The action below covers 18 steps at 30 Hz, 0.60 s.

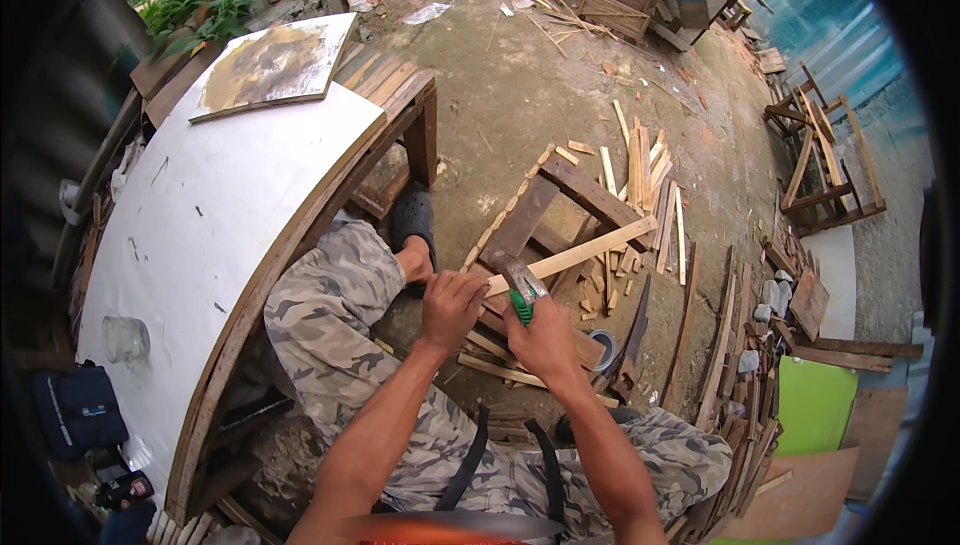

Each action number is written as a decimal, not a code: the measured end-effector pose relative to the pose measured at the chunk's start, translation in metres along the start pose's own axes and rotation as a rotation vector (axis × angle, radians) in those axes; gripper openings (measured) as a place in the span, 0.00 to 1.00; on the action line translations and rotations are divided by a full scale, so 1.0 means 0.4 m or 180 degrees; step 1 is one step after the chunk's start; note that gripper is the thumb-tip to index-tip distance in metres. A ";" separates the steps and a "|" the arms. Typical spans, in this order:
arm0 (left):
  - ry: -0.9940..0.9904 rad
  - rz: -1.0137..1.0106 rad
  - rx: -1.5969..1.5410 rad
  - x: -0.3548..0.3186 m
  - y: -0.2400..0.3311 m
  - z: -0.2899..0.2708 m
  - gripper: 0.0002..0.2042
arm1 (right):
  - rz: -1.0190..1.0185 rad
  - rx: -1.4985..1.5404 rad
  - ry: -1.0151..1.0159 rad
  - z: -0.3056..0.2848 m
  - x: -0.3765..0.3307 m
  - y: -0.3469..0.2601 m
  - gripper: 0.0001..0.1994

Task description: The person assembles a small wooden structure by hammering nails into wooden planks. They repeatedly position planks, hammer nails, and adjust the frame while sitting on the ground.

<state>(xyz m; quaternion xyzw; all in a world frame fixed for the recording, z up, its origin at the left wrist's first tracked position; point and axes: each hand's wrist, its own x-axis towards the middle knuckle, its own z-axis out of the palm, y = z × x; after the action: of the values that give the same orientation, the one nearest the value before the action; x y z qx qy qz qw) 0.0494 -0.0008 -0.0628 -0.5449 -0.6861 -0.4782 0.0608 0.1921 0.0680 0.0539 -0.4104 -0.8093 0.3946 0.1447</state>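
Note:
In front of me lies a dark brown wooden frame [600, 195], its left edge lined with short pale pieces. A pale wood strip [590, 248] crosses it at a slant. My left hand [452, 307] has its fingers closed around the strip's near left end. My right hand [545, 337] grips a hammer [520, 280] by its green handle, close to the metal head. That head rests at or just over the strip, a little right of my left fingers; whether it touches is unclear. Any nail there is too small to make out.
To the left stands a white-topped table [250, 175] bearing a stained board [270, 65] and a glass jar [125, 339]. Loose wood strips [645, 170] lie beyond the frame. A grey round tin [601, 347] and a handsaw [632, 345] sit to the right, near stacked planks [722, 345].

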 end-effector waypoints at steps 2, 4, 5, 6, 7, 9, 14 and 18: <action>0.0000 -0.0027 0.0012 0.000 0.000 0.000 0.08 | -0.0121 0.0236 0.0071 0.003 -0.001 0.000 0.14; -0.0002 -0.0025 0.0025 0.000 0.000 0.001 0.09 | -0.0021 -0.0073 -0.0168 0.007 0.000 0.000 0.14; -0.0011 -0.0044 0.0028 0.000 -0.001 0.002 0.09 | 0.0050 -0.0230 -0.0271 0.008 0.001 0.000 0.14; 0.0014 -0.0027 -0.0020 -0.001 -0.001 0.002 0.09 | 0.0081 -0.0149 -0.0302 0.009 0.001 -0.001 0.14; 0.0047 -0.0008 -0.0064 0.001 -0.003 0.003 0.09 | 0.0134 -0.0079 -0.0250 0.009 0.001 -0.002 0.14; 0.0065 -0.0009 -0.0084 0.000 -0.004 0.004 0.09 | 0.0224 0.0005 -0.0191 0.009 -0.001 -0.003 0.14; -0.0002 -0.0064 -0.0025 -0.003 -0.006 0.005 0.08 | 0.0276 -0.0308 -0.0405 0.003 -0.003 -0.010 0.14; 0.0046 -0.0050 -0.0117 -0.006 -0.006 0.006 0.09 | 0.0178 0.0084 -0.0096 0.001 -0.002 -0.019 0.14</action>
<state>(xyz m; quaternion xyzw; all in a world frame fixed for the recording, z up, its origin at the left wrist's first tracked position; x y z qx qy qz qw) 0.0493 -0.0005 -0.0669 -0.5370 -0.6810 -0.4952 0.0519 0.1882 0.0645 0.0592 -0.4249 -0.7943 0.4153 0.1268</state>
